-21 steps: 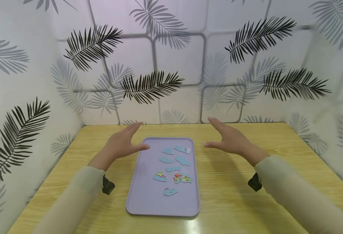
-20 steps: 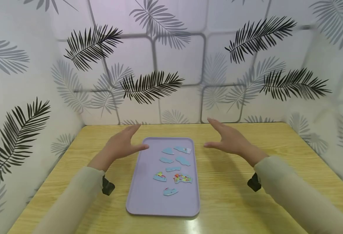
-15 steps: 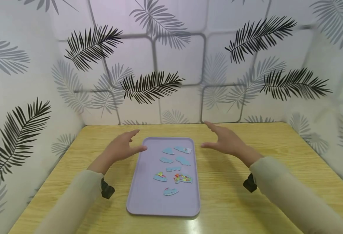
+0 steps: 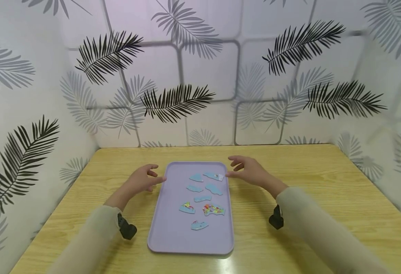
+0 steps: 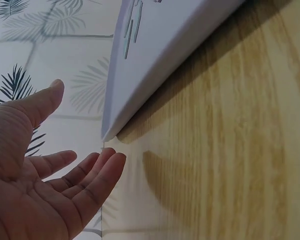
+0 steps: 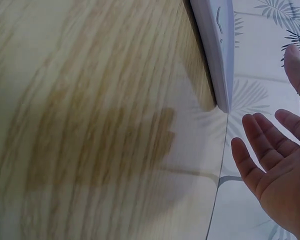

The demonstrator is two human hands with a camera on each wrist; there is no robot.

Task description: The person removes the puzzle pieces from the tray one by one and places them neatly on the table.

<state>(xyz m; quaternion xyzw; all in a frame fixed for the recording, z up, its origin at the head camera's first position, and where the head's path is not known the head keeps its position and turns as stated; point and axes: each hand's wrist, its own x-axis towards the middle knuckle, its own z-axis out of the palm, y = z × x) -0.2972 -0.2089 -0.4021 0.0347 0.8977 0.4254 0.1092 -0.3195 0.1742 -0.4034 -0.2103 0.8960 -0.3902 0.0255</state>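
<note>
A lilac tray (image 4: 173, 236) lies on the wooden table, bearing several light-blue irregular flat pieces that look like puzzle parts. One piece with a busy multicoloured print (image 4: 214, 209) lies near the tray's right side; a smaller piece with yellow and red marks (image 4: 187, 207) is to its left. My left hand (image 4: 142, 179) is just beside the tray's left rim, fingers relaxed and palm free in the left wrist view. My right hand (image 4: 250, 171) hovers at the far right rim, its thumb tip overlapping the rim in the head view; its fingers are loosely bent and hold nothing.
The wooden table (image 4: 306, 171) extends on both sides of the tray. Behind and beside it stand pale walls (image 4: 207, 64) with a leaf pattern. A dark wrist device (image 4: 126, 227) sits below the left sleeve, another dark device (image 4: 276, 218) below the right.
Both hands have come lower, the right one also moving left to the tray's rim. Their fingers have bent a little more. The tray and pieces have stayed in place.
</note>
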